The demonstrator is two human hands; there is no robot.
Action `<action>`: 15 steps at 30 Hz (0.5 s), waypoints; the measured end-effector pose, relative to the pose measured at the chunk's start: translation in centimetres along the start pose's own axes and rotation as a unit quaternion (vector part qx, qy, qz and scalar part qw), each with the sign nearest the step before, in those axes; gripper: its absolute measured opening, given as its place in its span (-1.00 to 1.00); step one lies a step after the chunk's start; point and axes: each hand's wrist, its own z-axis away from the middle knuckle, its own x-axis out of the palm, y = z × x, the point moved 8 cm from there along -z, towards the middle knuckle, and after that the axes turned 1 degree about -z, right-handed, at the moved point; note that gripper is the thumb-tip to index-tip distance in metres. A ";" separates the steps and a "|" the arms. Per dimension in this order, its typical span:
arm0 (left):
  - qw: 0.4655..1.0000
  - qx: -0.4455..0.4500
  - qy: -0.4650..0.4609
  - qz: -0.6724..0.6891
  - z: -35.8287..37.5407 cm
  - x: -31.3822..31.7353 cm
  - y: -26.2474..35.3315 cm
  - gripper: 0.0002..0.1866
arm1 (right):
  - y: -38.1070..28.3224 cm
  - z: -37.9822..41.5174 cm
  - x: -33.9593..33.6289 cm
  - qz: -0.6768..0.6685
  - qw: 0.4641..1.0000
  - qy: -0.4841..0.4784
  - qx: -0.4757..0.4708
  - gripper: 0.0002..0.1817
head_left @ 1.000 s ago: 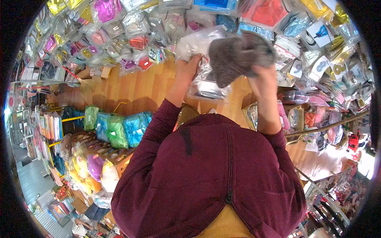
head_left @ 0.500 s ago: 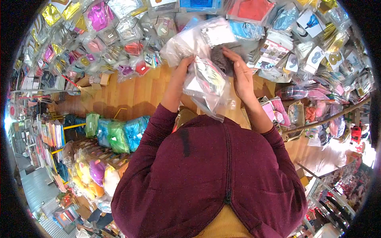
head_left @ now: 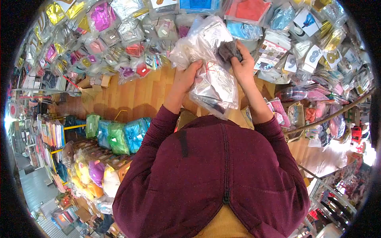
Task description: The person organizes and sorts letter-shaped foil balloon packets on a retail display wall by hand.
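My left hand [head_left: 186,79] is closed on the left edge of a bundle of clear plastic packets [head_left: 216,83], its thumb lying over the front. The packets are shiny, crumpled at the upper left, and one has red marks on it. In my right hand [head_left: 245,65] is a bunched dark grey cloth [head_left: 229,51], pinched between thumb and fingers. The cloth touches the packets' right side. What lies inside the packets cannot be made out through the glare.
Plastic-wrapped goods hang ahead, including a red packet [head_left: 247,11] and number cards [head_left: 315,57]. Wooden floor [head_left: 135,91] lies below. Green and blue packets [head_left: 118,137] stand at left, above wrapped plush-looking items [head_left: 95,172]. A curved rail [head_left: 329,116] runs along the right.
The packets have turned, so a silvery face with red marks now shows instead of a printed one. My right hand has gone from nearly flat against the cloth to pinching it.
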 end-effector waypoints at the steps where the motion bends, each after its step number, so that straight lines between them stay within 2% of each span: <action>1: 1.000 0.003 0.004 0.003 -0.7 -0.4 -0.6 -0.71 | -0.9 -0.3 -0.4 -0.014 0.999 -0.002 -0.031 -0.57; 3: 0.991 0.117 -0.012 -0.060 -2.1 -1.0 -0.4 -0.69 | -3.4 -0.9 -1.4 -0.031 0.998 -0.006 -0.060 -0.57; 5: 0.983 0.146 0.007 -0.113 -1.9 -0.9 0.9 -0.73 | -6.9 -1.5 -4.0 -0.018 0.987 0.081 -0.135 -0.53; 6: 0.971 0.171 0.021 -0.165 -1.6 -0.7 1.9 -0.78 | -8.4 -1.6 -4.5 -0.019 0.987 0.080 -0.136 -0.53; 7: 0.971 0.172 0.023 -0.165 -1.6 -0.8 2.2 -0.78 | -10.8 -1.3 -4.9 0.035 0.977 0.083 -0.194 -0.53; 8: 0.940 0.207 0.046 -0.267 -1.4 -0.9 2.9 -0.74 | -12.5 -0.7 -4.9 0.089 0.960 0.085 -0.250 -0.52; 9: 0.897 0.239 0.070 -0.365 -1.2 -0.7 3.5 -0.69 | -12.5 -0.3 -4.4 0.089 0.960 0.085 -0.252 -0.52; 10: 0.898 0.239 0.070 -0.363 -1.3 -0.7 3.5 -0.69 | -12.4 0.4 -3.1 0.061 0.962 0.047 -0.263 -0.51; 11: 0.830 0.302 0.044 -0.466 -0.9 0.7 3.9 -0.67 | -12.2 1.2 -1.6 0.034 0.961 0.009 -0.274 -0.50; 12: 0.746 0.359 0.017 -0.560 -0.2 2.3 4.1 -0.64 | -11.4 1.9 0.3 0.039 0.968 -0.034 -0.244 -0.49; 13: 0.746 0.361 0.018 -0.559 0.2 2.7 4.1 -0.64 | -10.4 2.7 2.2 0.044 0.973 -0.076 -0.215 -0.48; 15: 0.759 0.390 0.017 -0.522 1.8 3.9 4.8 -0.58 | -6.6 3.7 4.3 -0.095 0.989 -0.095 -0.065 -0.47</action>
